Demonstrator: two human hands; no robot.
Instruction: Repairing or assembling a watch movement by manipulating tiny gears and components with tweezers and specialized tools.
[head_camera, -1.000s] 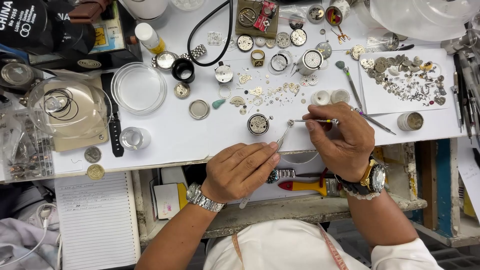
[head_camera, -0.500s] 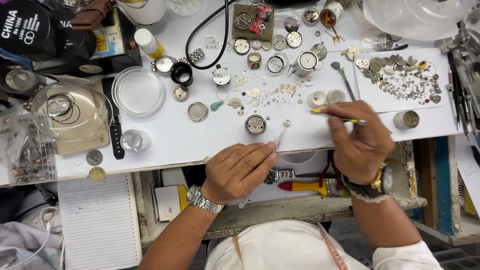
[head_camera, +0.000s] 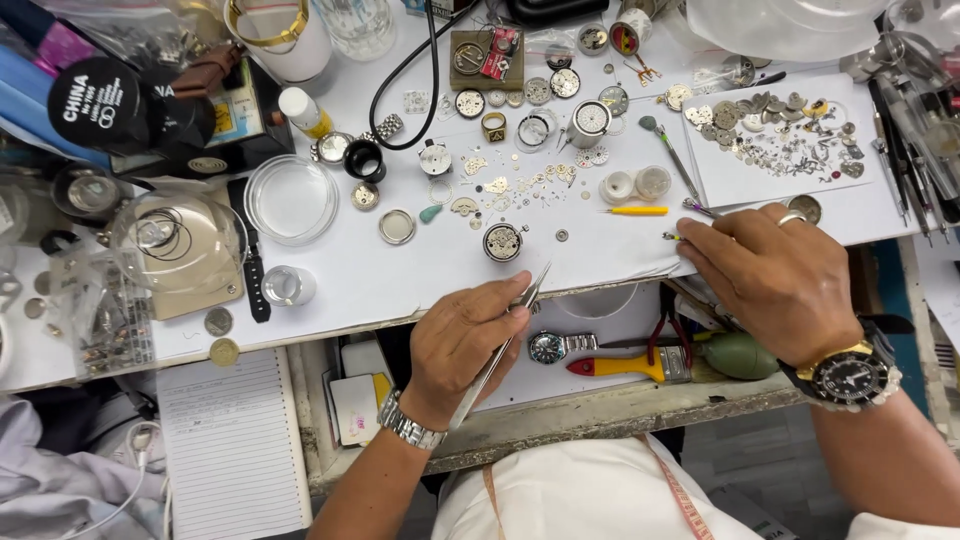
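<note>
My left hand (head_camera: 462, 342) grips steel tweezers (head_camera: 508, 335) at the bench's front edge, their tips aimed up at a round watch movement (head_camera: 503, 241) lying on the white bench top (head_camera: 400, 285). My right hand (head_camera: 775, 280) lies to the right at the bench edge, fingers together. Its fingertips pinch a thin tool (head_camera: 668, 236), of which only the tip shows. A yellow-handled screwdriver (head_camera: 638, 211) lies loose on the bench just above that tip. Both wrists wear watches.
Tiny gears and plates (head_camera: 520, 185) are scattered behind the movement. A white sheet (head_camera: 775, 140) holds several watch parts at back right. A glass dish (head_camera: 292, 198) and domed covers (head_camera: 175, 240) sit left. A wristwatch (head_camera: 550, 346) and yellow-handled pliers (head_camera: 630, 365) lie in the drawer below.
My right hand has laid the yellow screwdriver on the bench and drawn back right and down to the edge. My left hand with the tweezers has barely moved.
</note>
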